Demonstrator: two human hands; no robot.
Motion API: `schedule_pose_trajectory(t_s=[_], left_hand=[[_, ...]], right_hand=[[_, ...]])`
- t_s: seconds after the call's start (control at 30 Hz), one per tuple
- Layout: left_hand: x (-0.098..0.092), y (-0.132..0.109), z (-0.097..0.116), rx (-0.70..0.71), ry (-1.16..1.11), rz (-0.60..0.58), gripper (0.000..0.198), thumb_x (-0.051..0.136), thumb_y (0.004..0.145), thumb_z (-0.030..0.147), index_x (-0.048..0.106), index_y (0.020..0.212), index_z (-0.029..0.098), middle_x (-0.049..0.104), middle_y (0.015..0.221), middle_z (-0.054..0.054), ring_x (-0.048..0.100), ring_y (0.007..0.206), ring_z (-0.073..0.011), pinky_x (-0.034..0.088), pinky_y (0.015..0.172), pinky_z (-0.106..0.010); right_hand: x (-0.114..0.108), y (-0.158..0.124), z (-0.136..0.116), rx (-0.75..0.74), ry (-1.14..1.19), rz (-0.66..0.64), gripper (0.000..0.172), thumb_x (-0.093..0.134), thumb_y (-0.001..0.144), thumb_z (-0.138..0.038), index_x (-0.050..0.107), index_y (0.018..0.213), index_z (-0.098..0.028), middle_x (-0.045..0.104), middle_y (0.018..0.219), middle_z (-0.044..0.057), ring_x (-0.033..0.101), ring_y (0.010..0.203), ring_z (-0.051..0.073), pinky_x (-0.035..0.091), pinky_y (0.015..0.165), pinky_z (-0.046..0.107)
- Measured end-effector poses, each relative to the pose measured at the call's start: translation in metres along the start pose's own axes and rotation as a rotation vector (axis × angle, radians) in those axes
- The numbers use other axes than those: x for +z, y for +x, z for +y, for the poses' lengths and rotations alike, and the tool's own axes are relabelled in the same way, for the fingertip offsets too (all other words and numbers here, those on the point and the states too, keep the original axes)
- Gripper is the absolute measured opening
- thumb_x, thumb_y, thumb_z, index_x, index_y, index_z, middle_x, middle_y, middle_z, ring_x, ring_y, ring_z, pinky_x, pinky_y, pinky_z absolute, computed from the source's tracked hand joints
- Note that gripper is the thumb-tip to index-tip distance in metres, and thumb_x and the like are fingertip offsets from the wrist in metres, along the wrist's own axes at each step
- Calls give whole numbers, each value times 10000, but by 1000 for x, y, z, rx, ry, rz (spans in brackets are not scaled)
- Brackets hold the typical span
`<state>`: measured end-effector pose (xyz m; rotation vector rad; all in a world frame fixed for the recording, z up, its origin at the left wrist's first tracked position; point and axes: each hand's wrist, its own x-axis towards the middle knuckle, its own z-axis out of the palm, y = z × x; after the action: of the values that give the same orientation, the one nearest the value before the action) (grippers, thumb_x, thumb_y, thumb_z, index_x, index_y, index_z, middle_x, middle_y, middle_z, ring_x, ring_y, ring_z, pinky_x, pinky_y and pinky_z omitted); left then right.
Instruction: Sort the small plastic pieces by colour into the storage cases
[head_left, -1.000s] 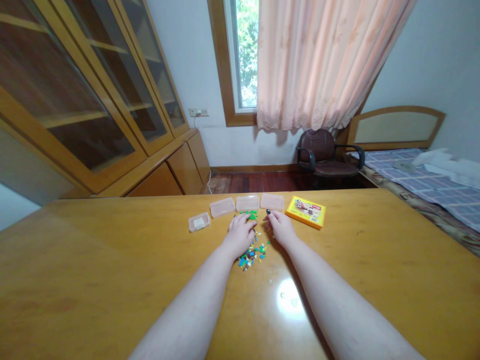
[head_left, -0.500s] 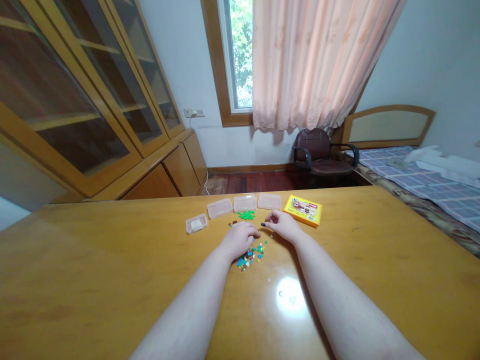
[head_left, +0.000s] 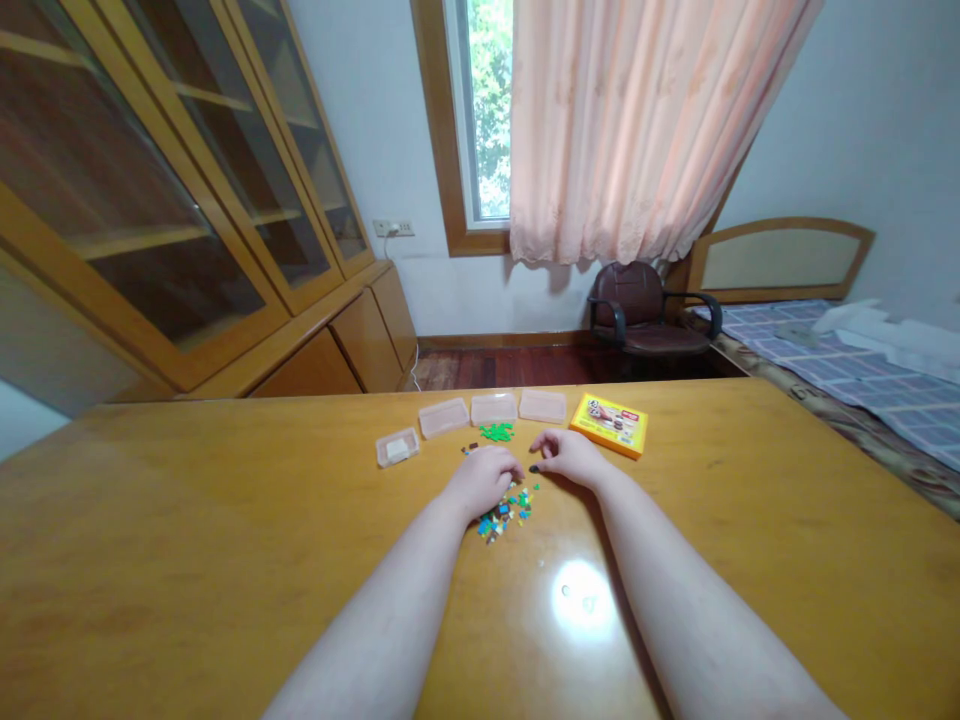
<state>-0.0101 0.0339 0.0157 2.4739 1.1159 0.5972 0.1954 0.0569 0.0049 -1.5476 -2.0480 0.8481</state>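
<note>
Tiny plastic bricks (head_left: 504, 517) in blue, green, yellow and brown lie in a loose heap on the worktop (head_left: 225, 520), against the heel of the left hand (head_left: 484, 482) and nearer the viewer than the right hand (head_left: 570, 457). The left hand rests palm down, fingers curled over; whether it holds anything is hidden. The right hand sits just beside it, fingers loosely curved toward the thumb – a small dark piece (head_left: 534, 468) shows at the fingertips, too small to tell if it is pinched.

Just beyond the hands lies a patch of green bricks (head_left: 496, 432). Past that, four clear plastic boxes (head_left: 494, 408) form a shallow arc, the leftmost holding a white block (head_left: 397, 450). A yellow printed box (head_left: 608, 425) sits beyond the right hand.

Further out, a glass-fronted wooden cabinet (head_left: 187, 200) stands to the left, a peach curtain (head_left: 622, 130) hangs straight ahead – partly covering a window (head_left: 489, 110) – and a dark swivel chair (head_left: 630, 300) stands beside a bed (head_left: 840, 350) on the right.
</note>
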Motion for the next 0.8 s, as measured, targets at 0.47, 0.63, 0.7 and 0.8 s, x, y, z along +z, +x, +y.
schedule_pose_trajectory(t_s=[0.47,0.63,0.7,0.8], left_hand=[[2,-4,1,100,110,-69,335,526,769,157,710,1012,294,653,1131,-13,525,1083,-205,356,1005,-402],[9,-3,-7,-104,204,87,350,521,774,148,686,1075,221,616,1187,-64,469,1161,-242,338,1040,-437],[10,-2,-10,-159,221,124,349,524,774,151,680,1081,206,613,1189,-72,454,1175,-255,335,1047,-451],[10,-1,-11,-159,188,156,342,508,779,128,682,1064,202,634,1142,-65,495,1122,-228,365,1032,-423]], right_hand=[[6,2,-5,19,-37,149,241,546,814,-382,672,768,-181,684,733,37,563,644,149,355,571,236],[5,2,-8,21,-53,168,243,519,823,-354,648,713,-180,647,660,18,522,593,134,324,541,228],[4,-1,-11,12,-38,179,287,503,828,-367,629,655,-175,612,593,8,500,558,129,312,524,229],[4,-7,-14,-33,70,104,395,471,843,-414,593,560,-167,564,501,-1,475,495,119,311,495,226]])
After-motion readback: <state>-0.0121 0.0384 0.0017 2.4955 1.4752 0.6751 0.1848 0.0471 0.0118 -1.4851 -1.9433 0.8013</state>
